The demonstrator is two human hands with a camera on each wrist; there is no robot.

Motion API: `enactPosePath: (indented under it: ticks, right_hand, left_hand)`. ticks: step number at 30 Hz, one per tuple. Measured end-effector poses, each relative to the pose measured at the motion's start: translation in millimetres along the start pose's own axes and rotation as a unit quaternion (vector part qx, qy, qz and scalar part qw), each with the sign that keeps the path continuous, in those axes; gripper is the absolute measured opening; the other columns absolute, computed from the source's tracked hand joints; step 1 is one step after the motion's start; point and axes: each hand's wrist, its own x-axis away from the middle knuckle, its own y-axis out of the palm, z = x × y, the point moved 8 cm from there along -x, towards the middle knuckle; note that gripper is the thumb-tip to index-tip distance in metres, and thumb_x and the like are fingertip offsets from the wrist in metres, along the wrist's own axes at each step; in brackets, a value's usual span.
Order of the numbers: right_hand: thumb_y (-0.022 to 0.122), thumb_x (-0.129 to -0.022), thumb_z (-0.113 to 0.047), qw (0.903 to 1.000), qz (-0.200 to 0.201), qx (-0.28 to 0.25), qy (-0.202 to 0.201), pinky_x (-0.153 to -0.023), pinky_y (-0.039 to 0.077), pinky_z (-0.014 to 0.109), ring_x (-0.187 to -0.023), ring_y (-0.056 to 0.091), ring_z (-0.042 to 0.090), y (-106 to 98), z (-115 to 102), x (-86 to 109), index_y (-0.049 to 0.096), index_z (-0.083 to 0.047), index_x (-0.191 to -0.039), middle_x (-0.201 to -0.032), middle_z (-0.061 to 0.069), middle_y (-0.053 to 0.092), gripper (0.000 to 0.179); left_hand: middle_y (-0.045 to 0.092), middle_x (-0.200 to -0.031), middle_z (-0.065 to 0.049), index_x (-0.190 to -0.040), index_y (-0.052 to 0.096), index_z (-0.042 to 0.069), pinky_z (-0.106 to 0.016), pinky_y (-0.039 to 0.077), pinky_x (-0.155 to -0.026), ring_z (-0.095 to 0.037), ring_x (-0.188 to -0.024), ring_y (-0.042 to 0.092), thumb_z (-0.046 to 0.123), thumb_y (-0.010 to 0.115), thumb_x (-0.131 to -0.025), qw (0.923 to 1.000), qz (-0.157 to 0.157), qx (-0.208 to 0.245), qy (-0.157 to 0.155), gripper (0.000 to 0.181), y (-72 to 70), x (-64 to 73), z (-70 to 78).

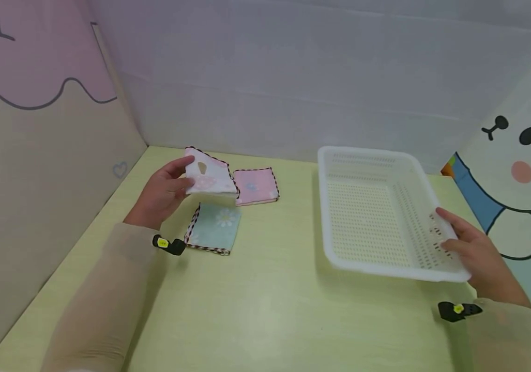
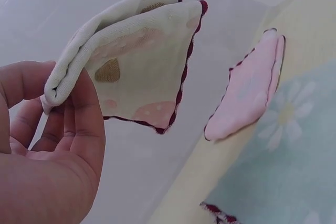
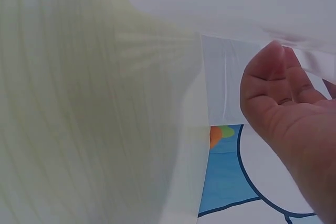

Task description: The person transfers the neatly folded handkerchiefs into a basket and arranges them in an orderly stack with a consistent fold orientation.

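My left hand (image 1: 165, 188) pinches a folded white cloth (image 1: 211, 173) with pink and brown spots and a dark stitched edge. In the left wrist view the white cloth (image 2: 142, 66) hangs folded between thumb and fingers. Beyond it lies a folded pink cloth (image 1: 255, 186), and nearer to me a folded mint-green cloth (image 1: 214, 227) with a white daisy. My right hand (image 1: 474, 253) grips the right side of a white perforated plastic basket (image 1: 367, 222), which is tilted and holds nothing. From the right wrist, the basket's underside (image 3: 220, 3) shows above the right hand (image 3: 289, 98).
A pale yellow-green table (image 1: 265, 310) runs under everything. A grey-white sheet (image 1: 293, 77) stands along its back edge. Printed panels close the sides, with a pink shape on the left panel (image 1: 37, 155) and a cartoon face on the right panel (image 1: 521, 155).
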Motion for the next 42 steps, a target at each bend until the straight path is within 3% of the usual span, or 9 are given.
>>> enactPosePath:
  ticks: [6,12,25,31,36,42]
  right_hand:
    - [0.05,-0.104,-0.001,0.9998,0.007,0.015,0.006,-0.079,0.061,0.039,-0.104,0.057,0.009,-1,3,-0.2,0.02,-0.038,-0.164,-0.173,0.001,0.007,0.076]
    - [0.048,-0.106,-0.002,0.9994,0.003,0.035,0.001,-0.081,0.061,0.039,-0.107,0.055,0.01,0,0,-0.4,0.017,-0.037,-0.165,-0.173,0.003,0.006,0.076]
    - [0.049,-0.105,0.001,0.9999,-0.01,-0.009,-0.004,-0.079,0.061,0.037,-0.103,0.06,0.006,-1,1,-0.8,0.02,-0.035,-0.165,-0.171,0.001,0.011,0.076]
    - [0.048,-0.105,0.0,0.9994,0.003,0.033,0.0,-0.081,0.061,0.037,-0.106,0.056,0.007,-3,0,-2.1,0.019,-0.038,-0.164,-0.173,0.0,0.007,0.076]
    - [0.05,-0.104,-0.001,0.9995,0.008,0.027,0.011,-0.081,0.061,0.038,-0.108,0.055,0.011,0,-2,-1.8,0.02,-0.039,-0.164,-0.173,-0.001,0.007,0.077]
    - [0.051,-0.105,-0.003,0.9997,0.005,0.009,0.023,-0.08,0.061,0.04,-0.104,0.059,0.009,1,-1,-2.1,0.021,-0.039,-0.164,-0.173,0.0,0.008,0.075]
  left_hand:
    - [0.041,-0.148,-0.008,-0.152,0.049,0.012,-0.026,0.054,-0.094,-0.027,-0.124,0.047,-0.005,0.056,-0.103,0.9992,-0.035,0.016,0.012,0.052,25.5,3.4,-2.1]
    - [0.04,-0.151,-0.008,-0.152,0.051,0.013,-0.024,0.055,-0.091,-0.026,-0.122,0.049,-0.003,0.058,-0.103,0.9979,-0.061,0.02,0.003,0.052,47.9,8.2,-5.3]
    - [0.047,-0.141,-0.011,-0.151,0.048,0.006,-0.022,0.054,-0.084,-0.022,-0.109,0.057,-0.008,0.054,-0.101,0.9869,-0.156,0.033,0.028,0.052,110.2,24.0,-5.4]
    - [0.052,-0.134,-0.012,-0.148,0.05,0.006,-0.024,0.054,-0.085,-0.024,-0.111,0.056,-0.011,0.052,-0.1,0.9813,-0.175,0.061,0.05,0.051,135.0,27.1,-1.8]
    - [0.053,-0.132,-0.011,-0.145,0.052,0.004,-0.024,0.053,-0.083,-0.023,-0.11,0.056,-0.013,0.052,-0.098,0.9758,-0.191,0.093,0.051,0.051,154.8,29.5,-3.0]
    - [0.054,-0.132,-0.011,-0.149,0.048,0.001,-0.024,0.054,-0.086,-0.022,-0.11,0.059,-0.013,0.053,-0.096,0.9724,-0.209,0.095,0.043,0.055,179.5,32.7,-5.9]
